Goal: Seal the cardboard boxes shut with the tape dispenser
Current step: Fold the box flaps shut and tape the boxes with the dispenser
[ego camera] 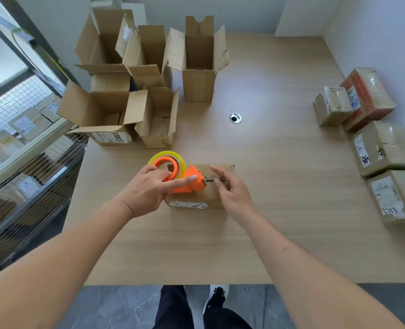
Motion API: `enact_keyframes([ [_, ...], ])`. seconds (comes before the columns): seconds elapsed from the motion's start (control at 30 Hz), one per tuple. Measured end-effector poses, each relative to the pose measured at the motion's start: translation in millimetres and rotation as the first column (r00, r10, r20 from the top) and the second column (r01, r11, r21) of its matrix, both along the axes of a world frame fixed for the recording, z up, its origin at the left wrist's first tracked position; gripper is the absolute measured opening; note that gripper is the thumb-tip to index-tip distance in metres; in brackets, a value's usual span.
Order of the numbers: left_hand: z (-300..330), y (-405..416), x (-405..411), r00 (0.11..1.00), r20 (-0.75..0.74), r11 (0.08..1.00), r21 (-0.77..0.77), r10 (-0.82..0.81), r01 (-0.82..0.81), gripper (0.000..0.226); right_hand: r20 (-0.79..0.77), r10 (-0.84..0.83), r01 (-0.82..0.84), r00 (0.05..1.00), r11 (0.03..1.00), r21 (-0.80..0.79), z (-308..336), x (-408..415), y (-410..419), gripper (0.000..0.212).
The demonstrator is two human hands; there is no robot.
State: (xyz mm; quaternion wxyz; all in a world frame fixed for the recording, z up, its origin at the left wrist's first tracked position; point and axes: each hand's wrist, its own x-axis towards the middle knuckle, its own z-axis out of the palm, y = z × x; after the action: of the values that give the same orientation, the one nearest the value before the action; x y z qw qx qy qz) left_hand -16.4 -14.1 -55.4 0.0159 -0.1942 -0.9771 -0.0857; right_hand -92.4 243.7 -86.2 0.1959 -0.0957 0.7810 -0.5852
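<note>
Step in hand: taping the closed small box [206, 186] at counter [268, 174] centre. Left hand [149, 188] fingers grasp the orange tape dispenser [185, 180], sitting on the box's top at 9 o'clock. Right hand [230, 186] fingers loosely curled, grasping nothing, at the seam. Next probably: drag dispenser toward 3 o'clock. Open boxes [125, 91] wait at 11 o'clock.

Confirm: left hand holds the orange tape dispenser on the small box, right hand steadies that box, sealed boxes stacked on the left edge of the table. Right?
Not quite. The head view shows the sealed boxes along the table's right edge; the boxes on the left are open. The rest stands: left hand on the tape dispenser, right hand at the small box.
</note>
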Motion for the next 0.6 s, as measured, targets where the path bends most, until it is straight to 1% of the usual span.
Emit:
enact_keyframes([
  [0.07,3.9,2.9,-2.9,0.999,0.013,0.995,-0.086,-0.045,0.046,0.090,-0.013,-0.006,0.006,1.000,1.000,0.010,3.5,-2.9,2.4,0.035],
  [0.13,6.5,5.8,-4.1,0.997,0.020,0.988,-0.136,-0.069,0.071,0.093,-0.032,0.005,-0.004,0.999,0.999,0.045,6.0,-5.7,2.4,0.035],
  [0.23,7.5,7.1,-4.8,0.998,0.032,0.987,-0.144,-0.061,0.065,0.095,-0.083,0.059,-0.046,0.995,0.987,0.152,5.7,-11.5,0.4,0.030],
  [0.33,8.3,8.3,-2.8,0.998,0.035,0.987,-0.153,-0.053,0.057,0.094,-0.104,0.034,-0.010,0.994,0.976,0.216,4.0,-16.9,-4.8,0.016],
  [0.4,9.2,9.9,-2.2,0.998,0.034,0.984,-0.174,-0.044,0.050,0.088,-0.089,0.002,0.020,0.996,0.969,0.245,4.9,-19.5,-7.3,0.008],
  [0.47,11.0,11.9,-2.7,0.999,0.023,0.978,-0.204,-0.034,0.038,0.078,-0.079,-0.017,0.037,0.997,0.966,0.257,4.9,-19.5,-8.0,0.003],
  [0.53,10.4,14.4,-2.7,1.000,-0.016,0.971,-0.239,-0.016,0.012,0.066,-0.076,-0.039,0.058,0.996,0.962,0.266,4.3,-18.3,-8.3,0.003],
  [0.6,8.0,15.3,-2.0,0.998,-0.054,0.972,-0.235,0.011,-0.024,0.061,-0.086,-0.044,0.069,0.995,0.949,0.307,4.7,-18.4,-9.3,0.007],
])
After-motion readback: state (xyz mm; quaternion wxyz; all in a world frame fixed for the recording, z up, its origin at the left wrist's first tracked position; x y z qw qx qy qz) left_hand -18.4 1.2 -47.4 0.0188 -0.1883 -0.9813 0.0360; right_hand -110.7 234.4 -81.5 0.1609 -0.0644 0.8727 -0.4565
